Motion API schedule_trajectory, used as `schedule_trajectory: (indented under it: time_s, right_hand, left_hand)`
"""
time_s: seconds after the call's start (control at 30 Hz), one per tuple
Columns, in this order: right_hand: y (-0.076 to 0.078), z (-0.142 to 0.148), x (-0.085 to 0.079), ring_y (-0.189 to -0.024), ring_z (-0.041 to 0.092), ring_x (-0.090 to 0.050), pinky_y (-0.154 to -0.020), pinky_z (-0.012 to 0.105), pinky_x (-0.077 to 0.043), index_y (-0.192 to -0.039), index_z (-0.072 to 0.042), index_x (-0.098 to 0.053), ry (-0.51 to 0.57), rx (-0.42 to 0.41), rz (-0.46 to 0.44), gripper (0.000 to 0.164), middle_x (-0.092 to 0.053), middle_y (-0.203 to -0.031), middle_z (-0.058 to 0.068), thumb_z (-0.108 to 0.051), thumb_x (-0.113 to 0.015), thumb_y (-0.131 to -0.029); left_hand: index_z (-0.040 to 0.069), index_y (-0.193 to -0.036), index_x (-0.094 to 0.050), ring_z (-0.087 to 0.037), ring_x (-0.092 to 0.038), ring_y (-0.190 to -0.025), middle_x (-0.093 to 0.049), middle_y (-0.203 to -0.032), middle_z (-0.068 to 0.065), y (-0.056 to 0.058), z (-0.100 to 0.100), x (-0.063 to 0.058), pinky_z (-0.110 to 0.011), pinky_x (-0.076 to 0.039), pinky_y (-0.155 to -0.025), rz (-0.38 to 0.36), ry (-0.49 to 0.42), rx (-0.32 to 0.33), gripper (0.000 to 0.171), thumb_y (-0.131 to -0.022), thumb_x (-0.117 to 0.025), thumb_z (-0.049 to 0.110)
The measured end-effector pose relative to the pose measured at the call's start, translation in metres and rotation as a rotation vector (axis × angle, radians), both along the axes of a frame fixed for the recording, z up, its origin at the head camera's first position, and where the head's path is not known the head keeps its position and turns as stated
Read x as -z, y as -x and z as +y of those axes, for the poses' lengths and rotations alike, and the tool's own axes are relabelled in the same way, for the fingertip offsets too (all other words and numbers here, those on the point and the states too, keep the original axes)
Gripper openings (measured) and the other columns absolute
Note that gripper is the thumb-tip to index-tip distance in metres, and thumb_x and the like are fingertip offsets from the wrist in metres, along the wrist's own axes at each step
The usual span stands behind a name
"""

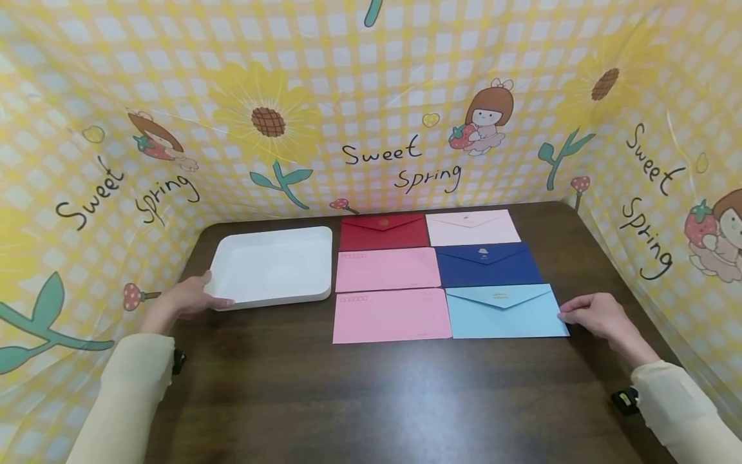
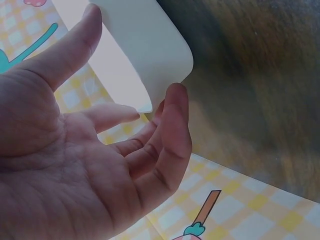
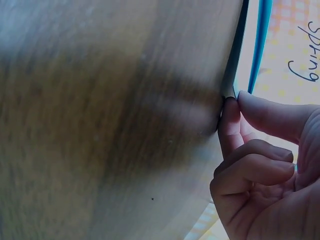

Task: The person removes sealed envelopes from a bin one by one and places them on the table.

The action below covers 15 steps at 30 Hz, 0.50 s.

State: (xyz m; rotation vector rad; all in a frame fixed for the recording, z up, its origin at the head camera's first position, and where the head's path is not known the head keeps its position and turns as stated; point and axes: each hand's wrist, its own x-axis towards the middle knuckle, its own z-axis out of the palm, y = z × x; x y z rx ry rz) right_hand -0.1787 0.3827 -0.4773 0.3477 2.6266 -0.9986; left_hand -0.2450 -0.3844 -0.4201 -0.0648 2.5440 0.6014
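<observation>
My left hand (image 1: 190,298) holds the near-left corner of a shallow white tray (image 1: 272,267), thumb and fingers on two sides of the corner. In the left wrist view, the curved fingers (image 2: 172,130) meet the edge of the tray (image 2: 150,45). On the right, my right hand (image 1: 603,316) pinches the right edge of a light blue envelope (image 1: 504,319) between thumb and index finger; the other fingers are curled in. The right wrist view shows this envelope (image 3: 259,45) edge-on at the fingertips.
Beside the light blue envelope lies a pink envelope (image 1: 391,317), with another pink envelope (image 1: 387,270) behind it. A dark blue envelope (image 1: 489,267), a red envelope (image 1: 382,235) and a pale pink envelope (image 1: 472,231) complete two columns on the brown table (image 1: 371,399). Patterned cloth (image 1: 371,84) surrounds it.
</observation>
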Motion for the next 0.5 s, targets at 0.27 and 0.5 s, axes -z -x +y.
schedule_trajectory:
  time_s: [0.27,0.5]
  right_hand:
    - [-0.0002,0.0006,0.0006,-0.103,0.045,-0.055,-0.084,0.056,-0.049,-0.115,0.009,-0.073,-0.002,-0.008,0.014,0.029,-0.066,-0.120,0.035,-0.015,-0.073,-0.097]
    - [0.0001,0.0001,0.0014,-0.103,0.045,-0.056,-0.086,0.058,-0.048,-0.113,0.009,-0.073,-0.003,-0.004,0.021,0.028,-0.067,-0.117,0.034,-0.014,-0.072,-0.097]
  left_hand:
    - [-0.027,-0.150,0.002,-0.066,-0.032,-0.134,-0.007,-0.152,-0.055,0.0018,-0.0001,0.0006,-0.058,-0.057,-0.087,0.011,-0.014,-0.009,0.115,-0.096,-0.078,0.035]
    - [-0.029,-0.149,-0.013,-0.064,-0.046,-0.126,-0.028,-0.145,-0.054,-0.0007,-0.0035,0.0049,-0.063,-0.051,-0.095,0.077,0.012,-0.002,0.108,-0.094,-0.081,0.034]
